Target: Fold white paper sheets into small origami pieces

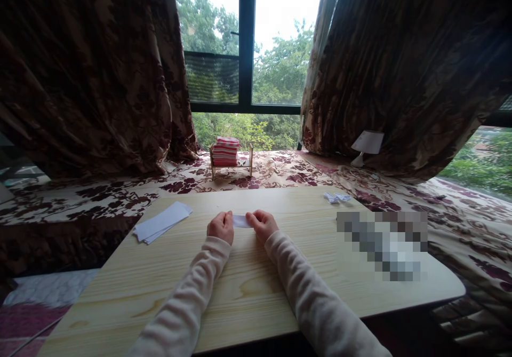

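Observation:
Between my two hands a small strip of white paper (241,221) is stretched just above the wooden table, its ends hidden by my fingers. My left hand (220,228) is closed on the left end. The right end is pinched by my right hand (262,225), thumb on top. Left of my hands lies a stack of white paper strips (163,222), slightly fanned. Several small folded white papers (336,198) rest near the far right corner of the table.
The pale wooden table (248,282) spans the foreground. A blurred-out object (384,247) lies at its right. Behind, on a floral-covered ledge (276,173), stand a small rack (251,160) with folded red-and-white cloths (226,152) and a small lamp (368,142). Patterned curtains (104,69) frame the window.

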Demonstrator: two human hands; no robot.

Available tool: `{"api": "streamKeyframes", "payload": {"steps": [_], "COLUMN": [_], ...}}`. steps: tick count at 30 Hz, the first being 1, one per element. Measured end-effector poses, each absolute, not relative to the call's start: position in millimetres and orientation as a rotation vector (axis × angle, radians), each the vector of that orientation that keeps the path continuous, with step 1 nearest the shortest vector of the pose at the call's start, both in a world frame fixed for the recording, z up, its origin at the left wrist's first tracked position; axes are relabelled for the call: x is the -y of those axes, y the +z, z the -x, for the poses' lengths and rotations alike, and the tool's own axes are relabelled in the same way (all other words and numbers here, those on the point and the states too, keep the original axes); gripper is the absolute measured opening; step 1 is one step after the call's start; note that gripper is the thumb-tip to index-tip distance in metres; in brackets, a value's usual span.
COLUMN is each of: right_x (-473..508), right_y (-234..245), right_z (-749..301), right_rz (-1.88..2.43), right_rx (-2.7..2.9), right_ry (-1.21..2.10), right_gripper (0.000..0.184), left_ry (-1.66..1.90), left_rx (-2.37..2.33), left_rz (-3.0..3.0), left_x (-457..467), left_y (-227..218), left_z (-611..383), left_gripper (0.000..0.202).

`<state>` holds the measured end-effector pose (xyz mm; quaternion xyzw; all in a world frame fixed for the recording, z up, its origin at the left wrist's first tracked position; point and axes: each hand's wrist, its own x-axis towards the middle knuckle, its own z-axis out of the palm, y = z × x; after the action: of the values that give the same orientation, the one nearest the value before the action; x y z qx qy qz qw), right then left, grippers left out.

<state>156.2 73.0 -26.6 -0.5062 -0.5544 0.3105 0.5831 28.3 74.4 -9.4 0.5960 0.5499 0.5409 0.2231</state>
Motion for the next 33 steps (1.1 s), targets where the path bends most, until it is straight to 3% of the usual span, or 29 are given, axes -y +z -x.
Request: {"api": "streamKeyframes", "payload": {"steps": [11, 18, 26, 33], "right_x": [-72.8, -71.9, -60.3, -53.3], "right_y": [-21.6, -21.4, -10.0, -9.7], "right_z": [-171.0, -169.0, -171.2, -165.7], "right_rz": [1.202, 1.189, 1.146, 1.12], "right_rx": [1.189, 1.231, 1.368, 1.536], "right_ry": [0.721, 0.696, 0.447, 0.252], "right_gripper": [0.039, 0.041, 0.02, 0.024], "left_ry": [1.435, 1.319, 1.281, 1.29], "left_rx": [-1.282, -1.135, -1.151, -1.131], "left_rz": [-1.398, -1.473, -1.42, -1.367], "left_x": [-70.9, -59.6, -58.4, -62.0], "left_y": [-4.4, 0.9, 1.4, 1.0], "left_z": [-28.7, -36.9, -31.4, -28.4], "left_gripper": [0.039, 0.031, 0.027, 0.025]}}
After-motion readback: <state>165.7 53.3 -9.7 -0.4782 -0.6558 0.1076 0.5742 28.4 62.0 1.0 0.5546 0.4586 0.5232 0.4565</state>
